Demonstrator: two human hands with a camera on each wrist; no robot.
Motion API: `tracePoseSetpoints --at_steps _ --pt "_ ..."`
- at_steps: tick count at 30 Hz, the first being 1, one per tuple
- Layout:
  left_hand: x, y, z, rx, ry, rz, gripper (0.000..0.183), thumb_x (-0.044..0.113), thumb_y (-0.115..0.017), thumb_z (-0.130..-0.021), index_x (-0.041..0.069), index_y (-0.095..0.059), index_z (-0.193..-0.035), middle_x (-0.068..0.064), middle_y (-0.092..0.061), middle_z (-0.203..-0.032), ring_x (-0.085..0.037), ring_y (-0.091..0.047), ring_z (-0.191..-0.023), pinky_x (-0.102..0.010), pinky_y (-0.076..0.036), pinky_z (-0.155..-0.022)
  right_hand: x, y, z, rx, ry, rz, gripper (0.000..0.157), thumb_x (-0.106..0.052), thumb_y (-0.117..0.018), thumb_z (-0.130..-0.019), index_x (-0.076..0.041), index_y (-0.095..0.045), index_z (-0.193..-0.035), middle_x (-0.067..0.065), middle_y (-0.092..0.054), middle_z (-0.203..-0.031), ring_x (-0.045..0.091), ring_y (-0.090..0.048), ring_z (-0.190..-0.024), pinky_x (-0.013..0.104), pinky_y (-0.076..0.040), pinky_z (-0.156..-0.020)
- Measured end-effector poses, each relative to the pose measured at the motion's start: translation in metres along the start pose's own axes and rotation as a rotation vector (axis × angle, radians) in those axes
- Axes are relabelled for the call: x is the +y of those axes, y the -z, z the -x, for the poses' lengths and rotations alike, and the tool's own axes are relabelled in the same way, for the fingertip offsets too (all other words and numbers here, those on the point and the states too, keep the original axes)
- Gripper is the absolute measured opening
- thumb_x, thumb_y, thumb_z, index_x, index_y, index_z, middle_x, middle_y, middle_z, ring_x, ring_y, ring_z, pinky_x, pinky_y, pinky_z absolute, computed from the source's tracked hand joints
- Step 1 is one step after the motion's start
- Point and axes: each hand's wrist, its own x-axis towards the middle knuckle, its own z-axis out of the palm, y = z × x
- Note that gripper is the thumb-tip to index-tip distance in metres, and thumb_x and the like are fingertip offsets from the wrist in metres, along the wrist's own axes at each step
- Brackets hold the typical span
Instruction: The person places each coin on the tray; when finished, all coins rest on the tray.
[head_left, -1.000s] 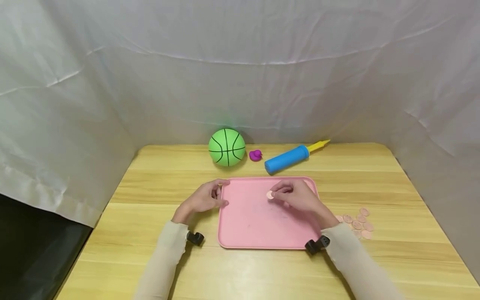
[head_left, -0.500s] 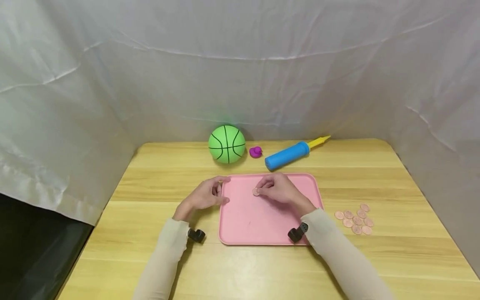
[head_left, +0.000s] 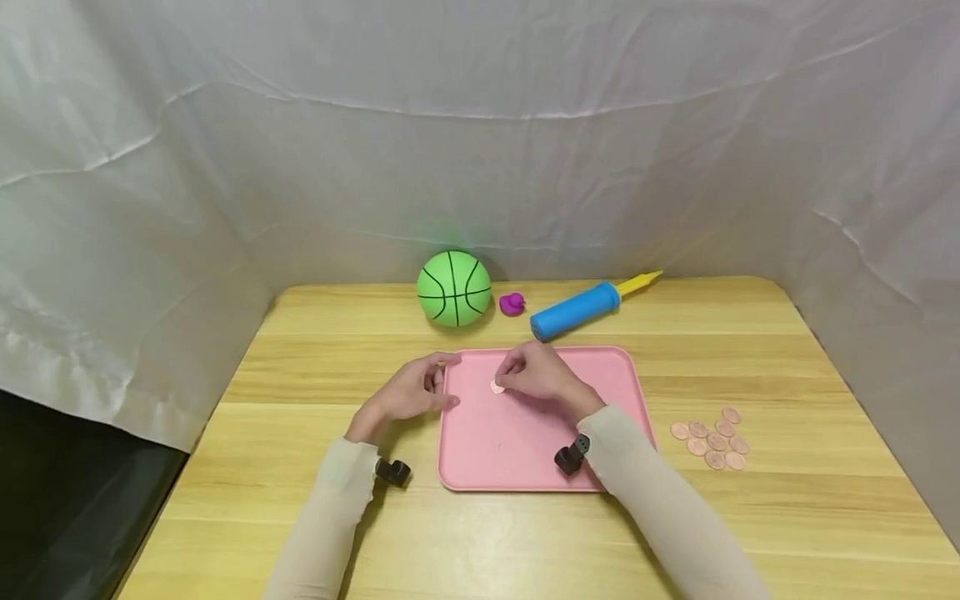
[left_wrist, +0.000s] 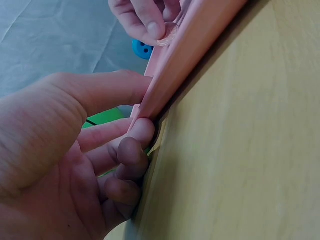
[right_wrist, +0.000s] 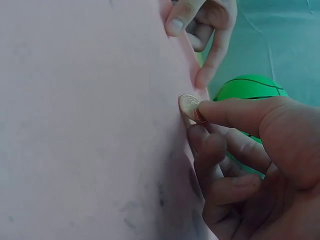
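Between the thumb and fingers of my right hand a coin is pinched. The hand is over the upper left part of the pink tray; in the right wrist view the coin is tilted, close to the tray surface. My left hand holds the tray's left rim near its far corner. In the left wrist view the left thumb lies over the rim, and its curled fingers are against the outer side. Several copper-coloured coins lie loosely grouped on the table, right of the tray.
Behind the tray, a green ball with black lines, a small purple duck and a blue hand pump with a yellow nozzle lie on the wooden table. Grey fabric hangs around the back and sides.
My right hand has moved left across the tray with the coin, bringing the grouped coins on the table fully into view. The left hand stays at the tray's rim.
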Motion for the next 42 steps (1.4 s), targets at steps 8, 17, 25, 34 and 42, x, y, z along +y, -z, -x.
tracePoseSetpoints --at_steps 8,17,25,34,42 --pt "0.002 0.001 0.001 0.008 0.004 -0.007 0.075 0.012 -0.087 -0.092 0.005 -0.054 -0.158 -0.006 -0.063 -0.093 -0.016 -0.054 -0.081 -0.024 -0.048 -0.071 0.001 -0.002 0.000 -0.008 0.016 0.008 0.010 -0.018 -0.083 -0.095 -0.010 -0.086 -0.097 0.001 -0.080 -0.086 0.011 -0.062 -0.081 0.028 -0.051 -0.079" --pt "0.000 0.001 0.004 0.000 0.007 0.019 0.075 0.012 -0.087 -0.092 0.003 -0.053 -0.159 -0.009 -0.062 -0.095 -0.017 -0.054 -0.083 -0.023 -0.048 -0.071 0.004 0.035 0.015 0.033 -0.022 -0.112 0.024 -0.021 -0.080 -0.100 -0.005 -0.081 -0.118 0.009 -0.076 -0.091 0.025 -0.068 -0.069 0.027 -0.052 -0.058" --pt "-0.006 0.004 0.017 0.025 0.028 0.021 0.075 0.011 -0.086 -0.093 0.004 -0.052 -0.159 -0.007 -0.061 -0.094 -0.017 -0.053 -0.082 -0.022 -0.047 -0.070 0.012 0.081 0.046 0.092 0.034 0.025 0.022 -0.021 -0.079 -0.100 -0.005 -0.083 -0.115 0.008 -0.076 -0.094 0.020 -0.062 -0.076 0.028 -0.051 -0.070" --pt "-0.002 0.005 0.016 0.017 0.033 0.017 0.075 0.012 -0.086 -0.094 0.003 -0.051 -0.160 -0.009 -0.061 -0.096 -0.017 -0.054 -0.084 -0.023 -0.048 -0.070 0.041 0.117 0.088 0.164 0.036 0.105 0.021 -0.016 -0.076 -0.101 -0.002 -0.082 -0.116 0.006 -0.075 -0.095 0.016 -0.063 -0.086 0.022 -0.052 -0.073" --pt "-0.003 0.007 0.018 0.018 0.034 0.026 0.075 0.013 -0.086 -0.094 0.002 -0.051 -0.159 -0.008 -0.061 -0.096 -0.017 -0.054 -0.084 -0.023 -0.047 -0.071 0.062 0.138 0.117 0.205 0.028 0.136 0.020 -0.019 -0.075 -0.103 -0.007 -0.081 -0.118 0.005 -0.078 -0.100 0.007 -0.065 -0.090 0.022 -0.053 -0.075"
